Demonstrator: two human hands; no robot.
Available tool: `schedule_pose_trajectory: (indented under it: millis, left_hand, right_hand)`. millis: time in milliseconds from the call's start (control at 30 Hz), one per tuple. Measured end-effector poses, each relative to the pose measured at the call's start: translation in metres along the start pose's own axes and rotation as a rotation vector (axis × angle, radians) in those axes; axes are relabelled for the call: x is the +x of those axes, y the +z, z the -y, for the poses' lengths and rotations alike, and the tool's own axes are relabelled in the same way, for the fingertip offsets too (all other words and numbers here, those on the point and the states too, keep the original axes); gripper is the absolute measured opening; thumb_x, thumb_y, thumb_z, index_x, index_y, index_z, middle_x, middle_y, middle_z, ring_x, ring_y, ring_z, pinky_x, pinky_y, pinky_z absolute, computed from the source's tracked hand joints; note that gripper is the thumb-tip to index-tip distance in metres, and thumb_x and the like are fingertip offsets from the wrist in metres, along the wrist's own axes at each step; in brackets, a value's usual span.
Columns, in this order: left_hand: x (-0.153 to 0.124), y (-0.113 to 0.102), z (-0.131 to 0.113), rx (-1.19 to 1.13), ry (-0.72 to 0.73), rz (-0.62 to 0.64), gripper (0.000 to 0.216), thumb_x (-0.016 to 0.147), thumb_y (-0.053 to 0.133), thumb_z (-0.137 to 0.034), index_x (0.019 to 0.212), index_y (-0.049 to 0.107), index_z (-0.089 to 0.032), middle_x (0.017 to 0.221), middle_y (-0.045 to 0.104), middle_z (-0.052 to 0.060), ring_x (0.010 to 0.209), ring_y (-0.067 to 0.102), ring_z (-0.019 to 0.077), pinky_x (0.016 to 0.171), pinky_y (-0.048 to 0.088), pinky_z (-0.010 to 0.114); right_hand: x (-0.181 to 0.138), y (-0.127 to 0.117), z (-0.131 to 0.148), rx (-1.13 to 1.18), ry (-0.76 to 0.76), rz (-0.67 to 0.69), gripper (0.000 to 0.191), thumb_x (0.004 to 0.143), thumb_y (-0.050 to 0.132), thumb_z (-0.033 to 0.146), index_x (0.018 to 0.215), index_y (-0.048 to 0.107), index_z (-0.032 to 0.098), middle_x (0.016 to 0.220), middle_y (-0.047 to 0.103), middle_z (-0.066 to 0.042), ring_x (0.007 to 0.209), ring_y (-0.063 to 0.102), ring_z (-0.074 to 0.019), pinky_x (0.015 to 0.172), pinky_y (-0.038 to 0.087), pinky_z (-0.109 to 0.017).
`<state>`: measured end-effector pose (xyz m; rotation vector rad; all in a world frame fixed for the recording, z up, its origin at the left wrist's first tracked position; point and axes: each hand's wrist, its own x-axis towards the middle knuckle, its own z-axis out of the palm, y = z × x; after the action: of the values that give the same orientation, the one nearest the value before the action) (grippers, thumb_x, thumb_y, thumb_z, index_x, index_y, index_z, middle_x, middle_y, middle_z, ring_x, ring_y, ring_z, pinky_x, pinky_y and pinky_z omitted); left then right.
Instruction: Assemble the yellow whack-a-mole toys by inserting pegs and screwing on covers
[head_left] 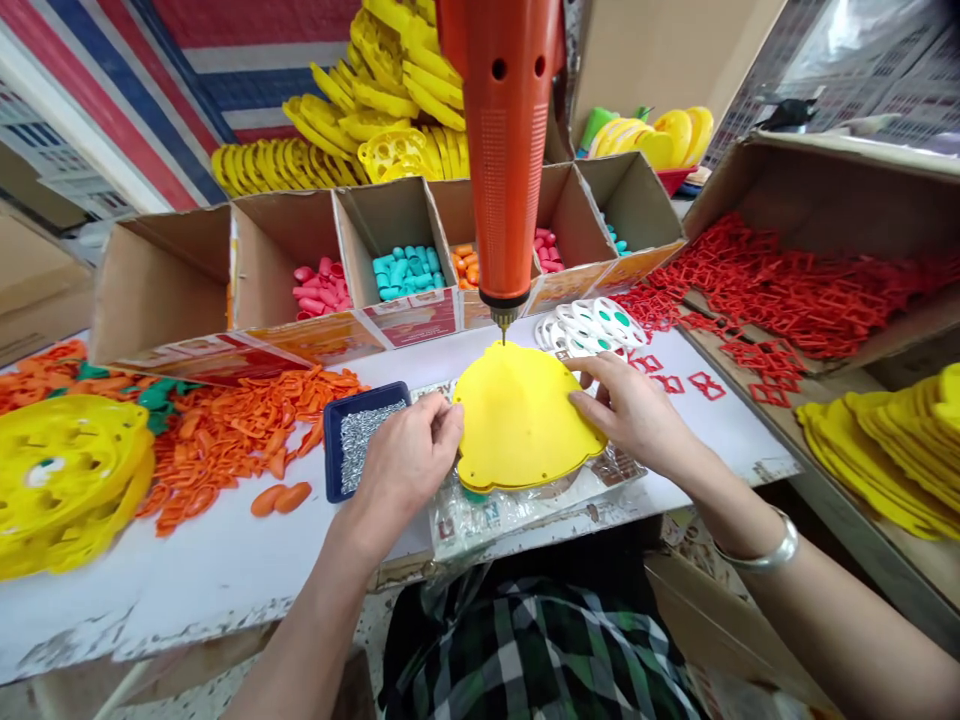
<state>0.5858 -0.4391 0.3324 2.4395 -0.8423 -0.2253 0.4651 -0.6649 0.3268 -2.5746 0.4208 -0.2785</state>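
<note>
A yellow plastic shell (525,420) with small holes along its edge lies between my hands over a padded, plastic-wrapped board (480,525). My left hand (416,445) pinches its left edge, fingers curled. At its upper right edge, my right hand (630,405) grips with thumb and fingers. An orange electric screwdriver (506,160) hangs upright above, its bit pointing down at the shell's top edge; whether they touch I cannot tell. Just left of my left hand is a dark blue tray (331,470) of small screws (364,440).
A divided cardboard box (292,340) with pink, turquoise and orange pieces stands behind. Orange parts (232,430) and yellow shells (71,480) lie left. White rings (589,325), red parts (817,285) and stacked yellow shells (892,455) are right. More yellow shells (375,100) are piled at the back.
</note>
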Motion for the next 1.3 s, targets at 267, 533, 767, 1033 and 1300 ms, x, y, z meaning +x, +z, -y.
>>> schedule_pose_trajectory:
  millis: [267, 533, 767, 1033, 1300]
  left_hand:
    - [-0.007, 0.003, -0.007, 0.24, 0.018, -0.046, 0.026, 0.095, 0.041, -0.035, 0.072, 0.044, -0.024, 0.064, 0.058, 0.002, 0.063, 0.055, 0.022, 0.057, 0.024, 0.031]
    - [-0.012, 0.009, -0.007, 0.106, 0.009, -0.067, 0.027, 0.094, 0.045, -0.033, 0.069, 0.039, -0.023, 0.061, 0.051, -0.001, 0.058, 0.046, 0.0175, 0.057, 0.021, 0.031]
    - [-0.019, 0.006, 0.012, -0.208, 0.045, 0.019, 0.034, 0.098, 0.038, -0.038, 0.068, 0.037, -0.022, 0.062, 0.041, -0.005, 0.06, 0.041, 0.014, 0.06, 0.032, 0.027]
    - [-0.037, 0.002, 0.016, -0.391, 0.042, 0.144, 0.037, 0.095, 0.046, -0.04, 0.064, 0.038, -0.021, 0.062, 0.036, -0.005, 0.058, 0.034, 0.0118, 0.055, 0.029, 0.025]
    - [-0.035, 0.005, 0.015, -0.381, -0.002, 0.165, 0.036, 0.093, 0.047, -0.042, 0.065, 0.04, -0.021, 0.062, 0.035, -0.005, 0.059, 0.034, 0.0126, 0.057, 0.028, 0.026]
  right_hand:
    - [-0.001, 0.002, -0.006, 0.03, -0.018, 0.005, 0.036, 0.09, 0.051, 0.028, 0.123, 0.062, 0.019, 0.105, 0.062, -0.007, 0.07, 0.058, -0.016, 0.066, 0.043, -0.031]
    - [-0.001, 0.007, -0.011, 0.033, -0.045, -0.004, 0.038, 0.091, 0.05, 0.032, 0.124, 0.061, 0.019, 0.103, 0.061, -0.006, 0.068, 0.056, -0.0161, 0.066, 0.044, -0.034]
    - [-0.003, 0.007, -0.02, 0.12, -0.045, -0.006, 0.039, 0.093, 0.049, 0.037, 0.126, 0.06, 0.02, 0.099, 0.062, -0.006, 0.065, 0.054, -0.0155, 0.063, 0.042, -0.033]
    - [-0.016, 0.004, -0.03, 0.185, -0.01, -0.043, 0.038, 0.093, 0.05, 0.037, 0.123, 0.061, 0.018, 0.063, 0.049, 0.002, 0.053, 0.044, -0.0131, 0.051, 0.032, -0.028]
    - [-0.025, 0.006, -0.022, 0.343, -0.008, -0.045, 0.037, 0.09, 0.051, 0.027, 0.124, 0.058, 0.017, 0.064, 0.044, 0.006, 0.054, 0.042, -0.0114, 0.055, 0.033, -0.027]
